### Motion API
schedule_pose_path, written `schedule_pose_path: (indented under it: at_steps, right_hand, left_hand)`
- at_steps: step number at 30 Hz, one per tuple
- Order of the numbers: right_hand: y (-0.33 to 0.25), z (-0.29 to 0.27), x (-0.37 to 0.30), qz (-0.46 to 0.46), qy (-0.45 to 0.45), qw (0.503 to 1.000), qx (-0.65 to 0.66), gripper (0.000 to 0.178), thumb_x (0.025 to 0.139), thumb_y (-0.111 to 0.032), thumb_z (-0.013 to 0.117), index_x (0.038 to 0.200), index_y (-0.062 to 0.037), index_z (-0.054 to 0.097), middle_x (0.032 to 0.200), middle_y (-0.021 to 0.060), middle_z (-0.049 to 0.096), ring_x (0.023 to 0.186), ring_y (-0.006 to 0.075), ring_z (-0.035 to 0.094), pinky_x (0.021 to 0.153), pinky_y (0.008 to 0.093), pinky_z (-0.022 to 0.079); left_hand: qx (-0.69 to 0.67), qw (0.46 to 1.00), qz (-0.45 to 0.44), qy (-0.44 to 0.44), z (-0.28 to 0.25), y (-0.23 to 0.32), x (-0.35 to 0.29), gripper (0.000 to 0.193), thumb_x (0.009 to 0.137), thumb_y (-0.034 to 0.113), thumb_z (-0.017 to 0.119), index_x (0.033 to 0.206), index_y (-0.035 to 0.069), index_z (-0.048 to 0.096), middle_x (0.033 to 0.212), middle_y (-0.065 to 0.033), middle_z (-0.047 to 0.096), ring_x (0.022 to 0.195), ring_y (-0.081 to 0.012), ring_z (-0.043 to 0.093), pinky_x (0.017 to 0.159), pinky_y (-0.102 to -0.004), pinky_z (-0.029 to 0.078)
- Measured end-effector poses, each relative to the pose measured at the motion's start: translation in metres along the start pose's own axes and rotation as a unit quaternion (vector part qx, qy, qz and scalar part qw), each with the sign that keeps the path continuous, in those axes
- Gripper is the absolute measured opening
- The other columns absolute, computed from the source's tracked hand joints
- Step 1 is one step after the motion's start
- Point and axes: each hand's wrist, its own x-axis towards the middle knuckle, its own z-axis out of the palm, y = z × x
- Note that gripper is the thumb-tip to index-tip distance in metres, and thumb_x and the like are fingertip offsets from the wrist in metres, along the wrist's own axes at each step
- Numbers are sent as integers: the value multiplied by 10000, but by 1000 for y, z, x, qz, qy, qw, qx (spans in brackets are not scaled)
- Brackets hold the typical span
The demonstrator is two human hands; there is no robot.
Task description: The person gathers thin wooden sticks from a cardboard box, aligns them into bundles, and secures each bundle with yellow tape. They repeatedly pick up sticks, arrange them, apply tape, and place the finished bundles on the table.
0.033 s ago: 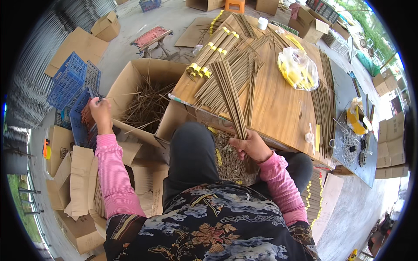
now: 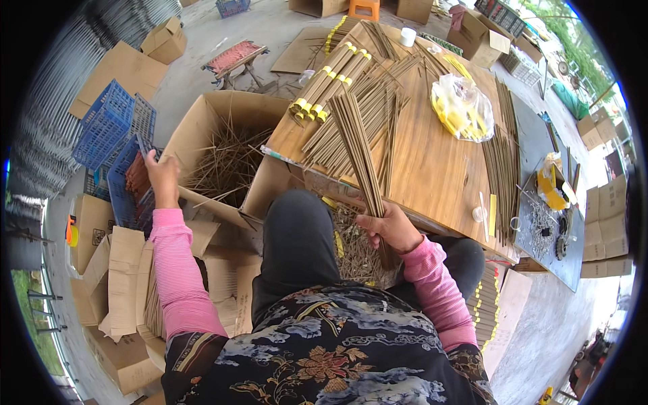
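My right hand (image 2: 390, 228) is closed round the lower part of a bundle of thin brown sticks (image 2: 358, 148), which leans up and to the left over the table's near edge. My left hand (image 2: 164, 181) is raised beside a large open cardboard box (image 2: 270, 185), near the blue crates. Its fingers look apart and a little blurred, and I see nothing held in them. Loose, tangled sticks (image 2: 226, 165) fill much of that box. More sticks (image 2: 324, 145) lie on the wooden table (image 2: 432, 175), beside several bundles banded with yellow (image 2: 334, 77).
A clear bag of yellow strips (image 2: 462, 111) rests on the table, with a row of sticks (image 2: 501, 162) along its right side. Blue crates (image 2: 104, 131) stand at left, above open cardboard boxes (image 2: 125, 277). A grey side table (image 2: 563, 250) holds small metal parts. Scraps litter the floor below.
My left hand has shifted slightly right and down, and its fingers have loosened. The stick jutting from it toward the box no longer shows there. My right hand keeps its bundle almost still.
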Motion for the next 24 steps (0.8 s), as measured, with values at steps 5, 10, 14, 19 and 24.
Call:
schedule_pose_path:
  at_steps: [5,10,14,19,24]
  right_hand:
    - [1,2,6,11,21,1000,-7,176,822,-144,613,771,-40,481,534,-11,462,404,73,451,386,216,383]
    - [-8,-1,-8,6,35,998,-43,137,823,-89,584,746,-41,482,531,-3,465,425,82,455,404,211,375]
    - [-8,-8,-32,55,63,992,-91,137,828,-122,599,823,-24,504,572,-25,479,466,47,455,422,198,375]
    - [0,-26,-58,88,107,989,-60,146,810,-86,610,740,-26,497,563,0,503,463,72,481,432,201,385]
    - [2,-36,-70,91,154,984,-3,159,802,-79,615,704,-15,506,533,32,515,452,99,489,431,216,398]
  left_hand:
    - [142,924,57,-350,84,-11,-80,224,839,146,487,1002,25,582,600,-57,540,514,-141,523,504,-299,426]
    - [114,826,-218,-508,122,-22,-124,172,834,128,495,907,3,588,738,-41,571,611,-107,524,549,-248,432]
    - [102,795,-173,-572,137,-104,-140,247,844,108,512,1034,-40,567,917,-79,608,784,-148,561,693,-256,440]
    - [133,776,-148,-598,156,-236,-168,309,776,227,597,1017,34,593,998,-187,609,899,-270,584,766,-348,438]
    - [148,755,-69,-635,167,-240,-190,450,752,295,611,1121,50,529,1043,-207,575,973,-313,551,836,-372,421]
